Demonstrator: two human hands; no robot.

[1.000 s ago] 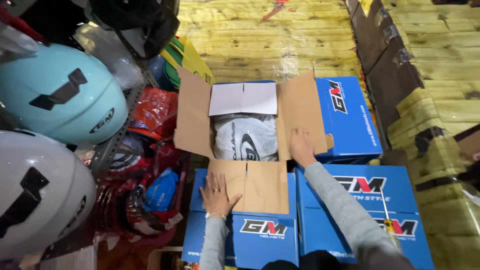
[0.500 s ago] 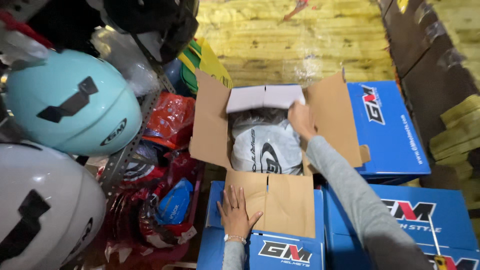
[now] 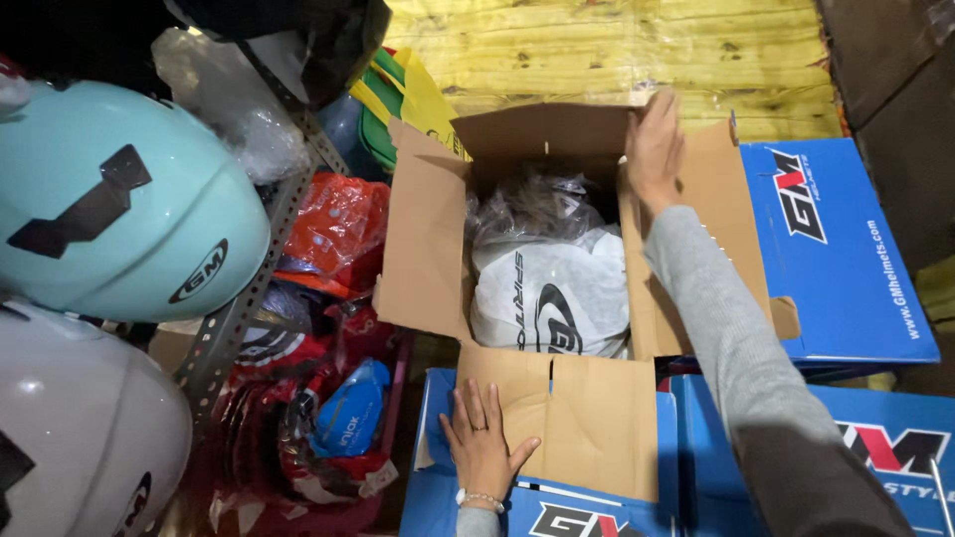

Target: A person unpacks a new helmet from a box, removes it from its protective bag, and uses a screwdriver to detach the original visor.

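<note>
Although the cardboard box (image 3: pixel 557 288) stands open, much of its load is hidden: a helmet in a white cloth bag (image 3: pixel 552 298) shows only its upper side, and crinkled clear plastic (image 3: pixel 527 204) behind it blurs into shadow. Left hand (image 3: pixel 482 447), fingers spread and flat, presses the near flap (image 3: pixel 587 418) down onto a blue carton (image 3: pixel 497 497) cut off by the lower edge. Right hand (image 3: pixel 655 147), open with fingers together, lies against the far right flap (image 3: pixel 711 199), gripping nothing; its grey sleeve (image 3: pixel 746 348) crosses the box's right wall. Beyond the right hand lies yellowish wooden planking (image 3: pixel 617 50). Right of the sleeve sits another blue carton (image 3: pixel 846 259). Left of the left hand: red plastic-wrapped goods (image 3: pixel 318 398), a perforated metal strut (image 3: pixel 239 318), a pale turquoise helmet (image 3: pixel 119 199) and a white helmet (image 3: pixel 80 438), both partly cropped.
</note>
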